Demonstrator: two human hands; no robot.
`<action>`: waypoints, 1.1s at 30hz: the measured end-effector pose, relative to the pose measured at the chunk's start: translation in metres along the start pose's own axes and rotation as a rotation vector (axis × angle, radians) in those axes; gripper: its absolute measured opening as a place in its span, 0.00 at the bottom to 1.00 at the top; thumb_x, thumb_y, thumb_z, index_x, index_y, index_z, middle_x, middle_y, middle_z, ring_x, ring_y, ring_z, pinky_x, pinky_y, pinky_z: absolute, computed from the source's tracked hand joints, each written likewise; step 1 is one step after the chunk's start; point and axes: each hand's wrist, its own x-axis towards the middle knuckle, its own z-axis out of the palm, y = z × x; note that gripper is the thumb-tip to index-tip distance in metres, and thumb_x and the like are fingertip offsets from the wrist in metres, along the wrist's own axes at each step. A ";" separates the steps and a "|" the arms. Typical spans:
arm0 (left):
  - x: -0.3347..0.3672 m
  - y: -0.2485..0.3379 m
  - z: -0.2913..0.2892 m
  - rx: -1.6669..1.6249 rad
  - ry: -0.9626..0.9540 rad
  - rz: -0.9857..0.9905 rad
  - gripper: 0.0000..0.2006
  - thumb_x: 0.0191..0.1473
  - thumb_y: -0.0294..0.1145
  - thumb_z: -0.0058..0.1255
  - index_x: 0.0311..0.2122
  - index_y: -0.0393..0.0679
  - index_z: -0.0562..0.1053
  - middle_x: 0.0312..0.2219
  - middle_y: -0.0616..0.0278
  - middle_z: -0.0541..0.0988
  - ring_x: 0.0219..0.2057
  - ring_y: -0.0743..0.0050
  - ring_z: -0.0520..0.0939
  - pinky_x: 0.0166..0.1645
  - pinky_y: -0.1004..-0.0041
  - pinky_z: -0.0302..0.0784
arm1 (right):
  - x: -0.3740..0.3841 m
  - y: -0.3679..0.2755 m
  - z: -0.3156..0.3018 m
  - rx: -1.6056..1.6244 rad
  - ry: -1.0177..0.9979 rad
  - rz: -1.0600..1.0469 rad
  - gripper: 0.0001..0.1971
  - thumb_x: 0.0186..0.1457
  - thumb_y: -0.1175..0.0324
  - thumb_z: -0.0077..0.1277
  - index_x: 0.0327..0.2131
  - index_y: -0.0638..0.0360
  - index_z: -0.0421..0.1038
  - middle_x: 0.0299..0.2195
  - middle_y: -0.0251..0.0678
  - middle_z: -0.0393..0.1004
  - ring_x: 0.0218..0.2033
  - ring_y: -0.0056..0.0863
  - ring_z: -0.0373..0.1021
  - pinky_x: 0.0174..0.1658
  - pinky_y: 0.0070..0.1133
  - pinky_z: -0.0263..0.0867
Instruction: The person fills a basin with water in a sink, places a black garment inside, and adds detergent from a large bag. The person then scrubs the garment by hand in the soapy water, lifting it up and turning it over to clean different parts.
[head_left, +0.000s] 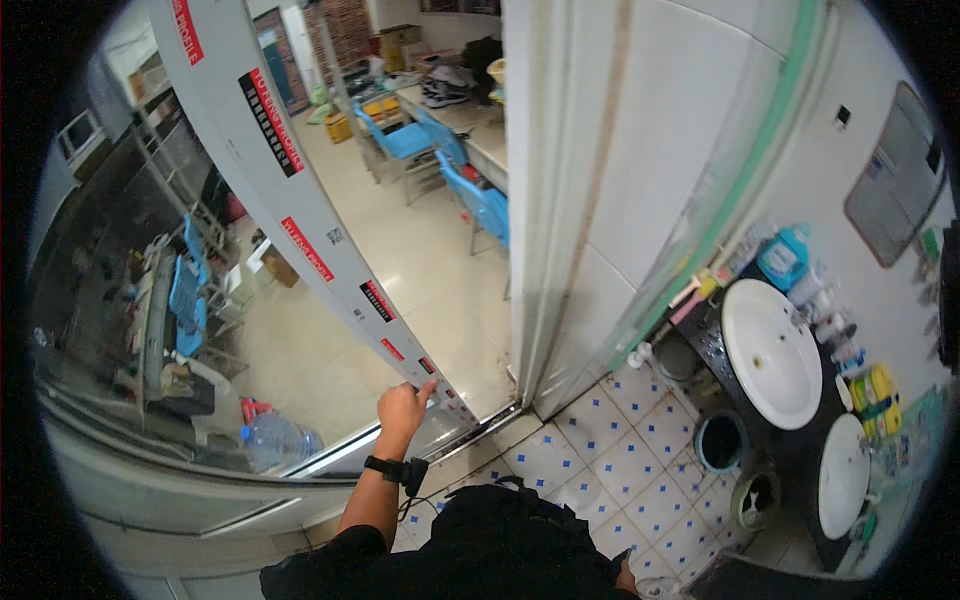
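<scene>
Washroom doorway, blue-dotted tile floor (600, 440). Far left, water bottle (280, 445) behind glass. White door (275, 200) next, left hand (403, 408) at its lower edge: fingers curled, one digit out; actual grip hidden. Fingers could get pinched if door slides against wall (563, 300). Right hand (627, 577) mostly cut off, finger state can't tell. Sink (755, 385) far right.
</scene>
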 end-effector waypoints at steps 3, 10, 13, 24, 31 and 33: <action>0.014 0.025 0.019 0.012 0.071 0.092 0.25 0.50 0.53 0.45 0.19 0.38 0.74 0.15 0.46 0.74 0.19 0.46 0.76 0.25 0.57 0.71 | -0.012 0.024 0.002 0.034 0.039 0.035 0.34 0.50 0.43 0.43 0.53 0.58 0.55 0.49 0.49 0.61 0.39 0.45 0.67 0.38 0.37 0.65; 0.041 0.076 0.052 0.006 0.084 0.192 0.22 0.52 0.49 0.43 0.21 0.38 0.72 0.17 0.45 0.75 0.20 0.45 0.77 0.25 0.56 0.71 | -0.038 0.105 0.016 0.084 0.099 0.095 0.35 0.50 0.44 0.45 0.55 0.58 0.54 0.51 0.50 0.60 0.40 0.46 0.67 0.39 0.38 0.65; 0.055 0.103 0.054 0.042 0.009 0.287 0.20 0.54 0.46 0.41 0.24 0.38 0.72 0.19 0.44 0.75 0.21 0.45 0.77 0.26 0.55 0.71 | -0.036 0.182 0.031 -0.056 0.076 -0.081 0.35 0.50 0.45 0.45 0.56 0.58 0.53 0.52 0.50 0.59 0.40 0.46 0.67 0.39 0.38 0.65; 0.084 0.122 0.080 -0.015 0.041 0.429 0.21 0.58 0.46 0.33 0.27 0.41 0.73 0.22 0.43 0.76 0.26 0.41 0.76 0.31 0.53 0.70 | -0.165 0.202 0.142 0.333 0.322 0.173 0.42 0.47 0.33 0.39 0.56 0.57 0.56 0.36 0.48 0.70 0.34 0.43 0.67 0.36 0.39 0.64; 0.077 0.099 0.140 -0.411 0.198 0.503 0.18 0.57 0.39 0.38 0.29 0.33 0.72 0.22 0.44 0.75 0.24 0.41 0.75 0.28 0.57 0.69 | -0.199 0.227 0.201 0.519 0.500 0.320 0.26 0.58 0.47 0.32 0.48 0.60 0.61 0.22 0.38 0.69 0.21 0.32 0.66 0.24 0.32 0.63; 0.092 0.060 0.202 -0.214 -0.273 0.578 0.16 0.55 0.37 0.40 0.31 0.32 0.72 0.23 0.46 0.76 0.24 0.45 0.76 0.30 0.60 0.70 | -0.200 0.237 0.198 0.454 0.532 0.280 0.23 0.58 0.50 0.33 0.47 0.59 0.61 0.19 0.38 0.68 0.16 0.31 0.66 0.18 0.32 0.64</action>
